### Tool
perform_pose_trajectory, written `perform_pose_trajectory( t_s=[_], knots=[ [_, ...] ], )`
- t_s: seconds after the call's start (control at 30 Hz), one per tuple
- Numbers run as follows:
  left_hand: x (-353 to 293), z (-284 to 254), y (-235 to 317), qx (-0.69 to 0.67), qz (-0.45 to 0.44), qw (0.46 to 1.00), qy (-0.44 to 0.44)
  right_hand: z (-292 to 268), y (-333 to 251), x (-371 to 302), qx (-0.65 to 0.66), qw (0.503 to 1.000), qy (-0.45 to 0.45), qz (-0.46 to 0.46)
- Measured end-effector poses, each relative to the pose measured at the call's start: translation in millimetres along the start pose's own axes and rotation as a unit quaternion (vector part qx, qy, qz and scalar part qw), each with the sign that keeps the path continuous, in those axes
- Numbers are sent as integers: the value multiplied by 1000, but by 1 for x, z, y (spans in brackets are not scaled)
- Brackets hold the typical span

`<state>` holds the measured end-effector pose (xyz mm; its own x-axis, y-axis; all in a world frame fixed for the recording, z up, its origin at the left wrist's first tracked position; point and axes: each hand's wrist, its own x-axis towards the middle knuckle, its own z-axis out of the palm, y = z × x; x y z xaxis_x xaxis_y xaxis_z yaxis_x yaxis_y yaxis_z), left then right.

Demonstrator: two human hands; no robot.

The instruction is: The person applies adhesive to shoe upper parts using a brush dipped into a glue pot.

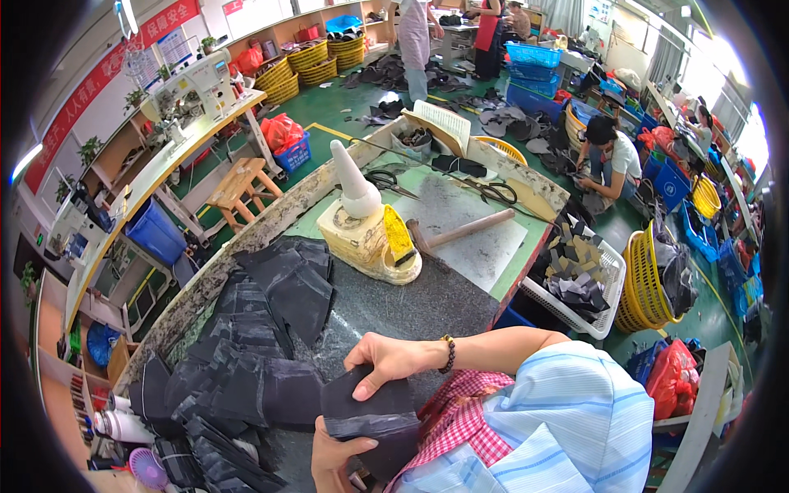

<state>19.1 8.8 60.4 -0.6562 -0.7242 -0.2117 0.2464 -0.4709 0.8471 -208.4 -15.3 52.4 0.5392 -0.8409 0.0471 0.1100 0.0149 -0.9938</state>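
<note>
The head view looks down on a dark fabric piece (367,413) held low in the picture, just above the person's lap at the near edge of the worktop (460,246). The right hand (386,361) is closed on its upper edge, thumb under and fingers curled over the top. The left hand (333,460) grips the lower part of the same piece from beneath, fingers wrapped round it.

Just to the left, a spread pile of dark cut pieces (246,345) overlaps across the dark stone slab. Beyond it stands a cream glue pot (370,238) with a white cone-shaped top and a yellow brush part at its side. Beside that lies a hammer (460,230) with a wooden handle, and farther back a pair of scissors (493,191).

Off the right edge of the worktop, a white crate (608,271) holds cut scraps, next to a yellow basket (649,279). On the far left wall hangs a long red banner (90,90) with white characters.
</note>
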Motion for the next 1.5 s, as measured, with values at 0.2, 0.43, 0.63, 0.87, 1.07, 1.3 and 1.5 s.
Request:
perform_pose_trajectory(
  t_s=[0.2,0.43,0.63,0.87,1.07,1.3,1.5],
  knots=[
    [28,-32,20,95,-72,991,-53,-10,22,22,161,973,45,161],
    [8,-51,-13,-96,-14,995,-29,1,9,46,132,979,57,142],
    [43,-42,7,102,-76,990,-62,-32,-21,15,-129,972,119,154],
    [53,-2,9,131,-55,984,-112,-53,-60,-63,-238,956,138,103],
    [49,21,-33,63,7,997,-42,-165,-119,-159,-178,910,368,-66],
    [9,-9,-25,358,127,879,289,-337,-51,-180,-7,790,585,-184],
    [-2,-64,5,438,82,630,636,-353,-12,-161,174,806,523,-214]
  ],
)
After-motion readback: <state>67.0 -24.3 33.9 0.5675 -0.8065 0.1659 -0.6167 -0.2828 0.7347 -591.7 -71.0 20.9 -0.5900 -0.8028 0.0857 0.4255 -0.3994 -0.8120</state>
